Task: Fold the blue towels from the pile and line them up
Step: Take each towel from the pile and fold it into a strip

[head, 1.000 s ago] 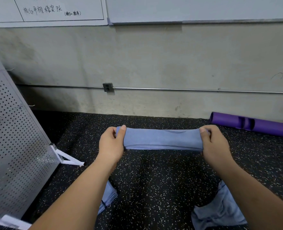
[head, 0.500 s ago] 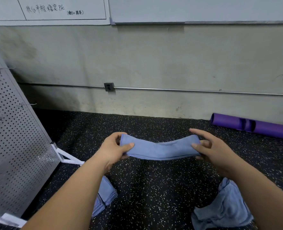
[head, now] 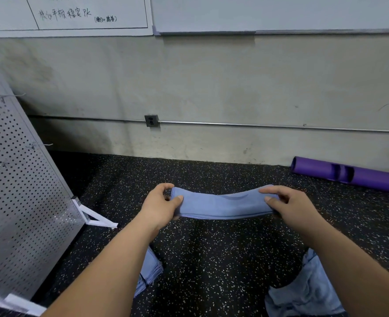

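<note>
Speckled black rubber floor by a concrete wall. Left hand and right hand each pinch an end of the folded blue towel, held above the floor and sagging slightly. Mid-fold; next probably bring the ends together, then set it on the folded stack. Unfolded pile remains.

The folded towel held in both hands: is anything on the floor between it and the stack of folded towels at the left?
Nothing visible does. Left hand and right hand hold the blue towel above bare speckled floor; the folded stack lies lower left, partly hidden by the left forearm.
</note>
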A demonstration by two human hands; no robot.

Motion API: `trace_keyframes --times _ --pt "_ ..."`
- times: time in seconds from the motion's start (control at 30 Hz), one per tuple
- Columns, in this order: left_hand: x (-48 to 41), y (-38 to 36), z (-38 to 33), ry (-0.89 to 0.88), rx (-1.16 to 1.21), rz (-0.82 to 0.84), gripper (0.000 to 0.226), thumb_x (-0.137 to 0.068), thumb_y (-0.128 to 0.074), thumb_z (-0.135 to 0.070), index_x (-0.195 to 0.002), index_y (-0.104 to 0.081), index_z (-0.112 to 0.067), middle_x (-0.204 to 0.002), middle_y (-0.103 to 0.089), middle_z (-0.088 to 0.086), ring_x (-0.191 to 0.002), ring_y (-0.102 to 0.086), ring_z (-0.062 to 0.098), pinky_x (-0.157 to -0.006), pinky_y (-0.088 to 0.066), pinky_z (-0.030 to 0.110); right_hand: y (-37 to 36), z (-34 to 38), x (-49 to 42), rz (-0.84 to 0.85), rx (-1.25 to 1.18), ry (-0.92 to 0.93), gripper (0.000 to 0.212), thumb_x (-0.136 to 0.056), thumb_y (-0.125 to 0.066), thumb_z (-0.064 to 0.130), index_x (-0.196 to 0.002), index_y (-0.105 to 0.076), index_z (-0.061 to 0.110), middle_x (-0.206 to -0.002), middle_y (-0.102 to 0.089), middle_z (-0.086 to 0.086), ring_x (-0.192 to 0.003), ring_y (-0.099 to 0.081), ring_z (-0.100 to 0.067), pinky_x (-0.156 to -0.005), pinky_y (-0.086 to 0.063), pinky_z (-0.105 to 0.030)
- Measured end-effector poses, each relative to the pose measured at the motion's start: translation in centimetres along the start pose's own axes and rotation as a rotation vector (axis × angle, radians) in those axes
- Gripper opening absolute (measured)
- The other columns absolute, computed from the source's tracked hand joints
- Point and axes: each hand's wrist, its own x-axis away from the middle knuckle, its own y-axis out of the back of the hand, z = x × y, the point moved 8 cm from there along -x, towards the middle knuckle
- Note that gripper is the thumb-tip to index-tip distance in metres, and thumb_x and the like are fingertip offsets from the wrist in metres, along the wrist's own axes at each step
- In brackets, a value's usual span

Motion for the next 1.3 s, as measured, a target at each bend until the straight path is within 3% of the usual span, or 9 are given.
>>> trace_keyframes --times 0.13,0.23,0.37,0.6,0.73,0.87,1.0,1.17,1.3 --pt "1.0 -0.9 -1.5 -0.074 -0.051 -0.062 0.034 -0.094 -0.076 -0.03 -0.125 -0.062 -0.033 -0.111 -0.069 0.003 -0.091 -0.075 0.024 -0.075 -0.067 0.043 -0.6 1.3 0.5 -0.046 0.113 0.038 0.026 -0.096 -0.074 0.022 -0.106 -0.078 0.045 -0.109 -0.073 0.017 -0.068 -0.058 -0.009 -0.066 -0.046 -0.028" --pt "1.7 -2.3 -2.3 -0.128 -0.093 -0.086 0.033 -0.088 -0.075 -0.039 -0.119 -0.063 -0.037 -0.107 -0.072 -0.009 -0.092 -0.074 0.017 -0.083 -0.065 0.045 -1.5 2.8 1.0 -0.1 0.207 0.074 0.029 -0.096 -0.072 0.024 -0.113 -0.074 0.048 -0.118 -0.069 0.012 -0.096 -0.063 -0.01 -0.083 -0.047 -0.03" --pt "3.1 -4.3 -3.4 -0.174 -0.103 -0.126 0.025 -0.095 -0.073 -0.03 -0.118 -0.066 -0.03 -0.101 -0.072 -0.015 -0.088 -0.069 0.003 -0.078 -0.057 0.028 -3.1 5.2 2.6 -0.166 0.265 0.144 0.037 -0.1 -0.068 0.021 -0.128 -0.07 0.046 -0.117 -0.059 0.004 -0.099 -0.058 -0.013 -0.084 -0.041 -0.026" --pt "5.3 -7.6 -3.2 -0.129 0.138 -0.082 0.023 -0.092 -0.075 -0.009 -0.105 -0.068 -0.027 -0.089 -0.073 -0.008 -0.069 -0.065 -0.003 -0.075 -0.06 0.032 -6.9 7.9 5.2 -0.115 0.167 0.249 0.07 -0.1 -0.068 0.013 -0.154 -0.042 0.049 -0.118 -0.058 0.022 -0.103 -0.058 0.008 -0.079 -0.043 -0.009" --pt "5.9 -7.8 -3.7 -0.124 0.241 -0.074 0.023 -0.091 -0.072 -0.006 -0.108 -0.066 -0.022 -0.1 -0.073 -0.002 -0.081 -0.068 0.003 -0.074 -0.055 0.023 -7.3 8.2 6.1 -0.163 0.169 0.33 0.056 -0.095 -0.074 0.01 -0.142 -0.059 0.034 -0.123 -0.063 0.024 -0.11 -0.06 0.008 -0.092 -0.05 -0.013" --pt "6.7 -7.9 -4.9 -0.158 0.385 -0.046 0.029 -0.095 -0.078 -0.034 -0.112 -0.063 -0.017 -0.109 -0.073 0.003 -0.091 -0.071 0.008 -0.077 -0.052 0.02 -6.9 9.0 6.8 -0.217 0.108 0.467 0.042 -0.089 -0.078 0.004 -0.123 -0.07 0.027 -0.117 -0.067 0.022 -0.11 -0.065 0.001 -0.093 -0.052 -0.019" --pt "6.8 -7.3 -5.2 -0.189 0.426 -0.077 0.041 -0.089 -0.086 -0.026 -0.115 -0.058 -0.01 -0.109 -0.069 0.009 -0.077 -0.068 -0.003 -0.071 -0.055 0.016 -7.2 10.0 7.3 -0.162 0.032 0.59 0.044 -0.084 -0.076 -0.005 -0.119 -0.074 0.021 -0.122 -0.07 0.017 -0.118 -0.066 -0.004 -0.102 -0.049 -0.019" --pt "5.6 -6.0 -4.8 -0.19 0.37 -0.12 0.025 -0.093 -0.079 -0.018 -0.111 -0.062 -0.014 -0.096 -0.068 0.005 -0.075 -0.062 0.005 -0.07 -0.053 0.019 -4.7 9.0 6.0 -0.251 -0.168 0.356 0.032 -0.101 -0.062 0.005 -0.117 -0.073 0.031 -0.112 -0.074 0.015 -0.096 -0.069 -0.001 -0.084 -0.056 -0.025" --pt "5.5 -7.0 -4.6 -0.183 0.311 0.076 0.015 -0.091 -0.071 -0.015 -0.105 -0.066 -0.017 -0.081 -0.063 -0.007 -0.077 -0.06 0.011 -0.076 -0.049 0.032 -4.2 6.0 3.1 -0.096 -0.406 0.058 0.045 -0.1 -0.065 0.049 -0.141 -0.057 0.036 -0.135 -0.065 0.012 -0.126 -0.062 -0.007 -0.109 -0.047 -0.034"
